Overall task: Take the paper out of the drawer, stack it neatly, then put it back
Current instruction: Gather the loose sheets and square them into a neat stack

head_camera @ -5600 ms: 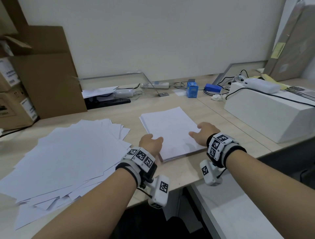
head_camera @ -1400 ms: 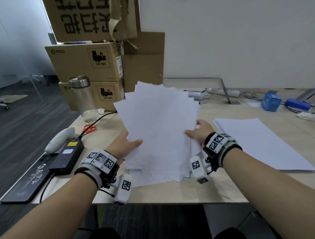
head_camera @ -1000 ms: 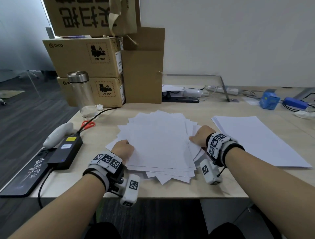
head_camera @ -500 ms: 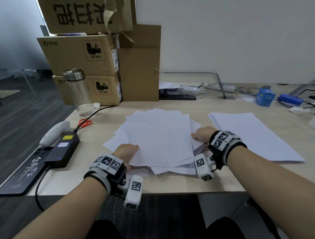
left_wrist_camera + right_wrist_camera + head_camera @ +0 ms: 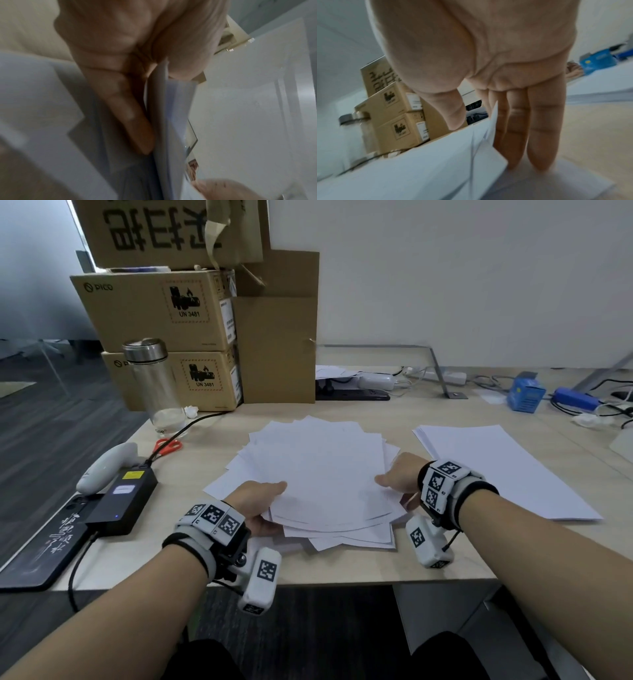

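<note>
The loose paper (image 5: 318,474) is a fanned, untidy pile of white sheets lying near the front edge of the desk (image 5: 428,412), corners sticking out at many angles and the near edges of the top sheets bowed upward. The left hand (image 5: 255,503) pinches the pile's near-left edge — thumb on top, fingers (image 5: 126,108) tucked under the sheets, as the left wrist view shows. The right hand (image 5: 399,475) holds the right edge with the thumb over the top sheets and straight fingers (image 5: 544,128) slid beneath them, against the desk. To the right, well apart from the pile, a squared stack (image 5: 507,470) of paper lies flat toward the desk's right side.

Half a second ago the pile lay flatter and both hands sat a little lower on its edges; now the top sheets are slightly lifted and curved between the hands. About a second and a half ago the same sheets were held up off the desk in a fan — they have since come down onto it.
</note>
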